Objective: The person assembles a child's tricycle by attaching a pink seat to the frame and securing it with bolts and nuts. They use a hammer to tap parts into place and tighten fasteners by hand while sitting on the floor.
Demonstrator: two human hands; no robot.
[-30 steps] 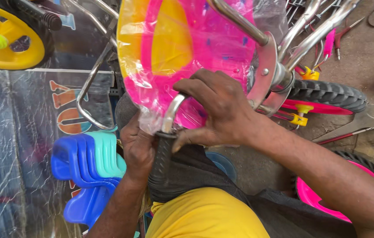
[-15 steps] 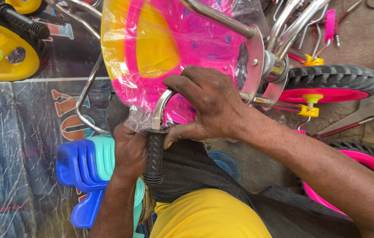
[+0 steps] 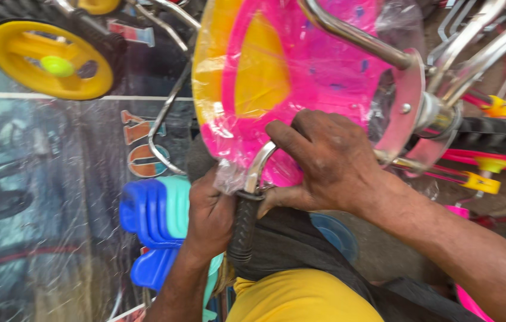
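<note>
Pink basket (image 3: pixel 324 77) on a small bike, both hands at the handlebar (image 3: pixel 260 164).
Right hand (image 3: pixel 324 161), centre, fingers clenched on the chrome bar at the basket's 6 o'clock; left hand (image 3: pixel 211 217) at its 7 o'clock, fingers grasping the black grip (image 3: pixel 242 229).

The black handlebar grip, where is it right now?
Low in the head view's centre, the black handlebar grip sits on the chrome bar's end, between the left hand and right hand.
</note>
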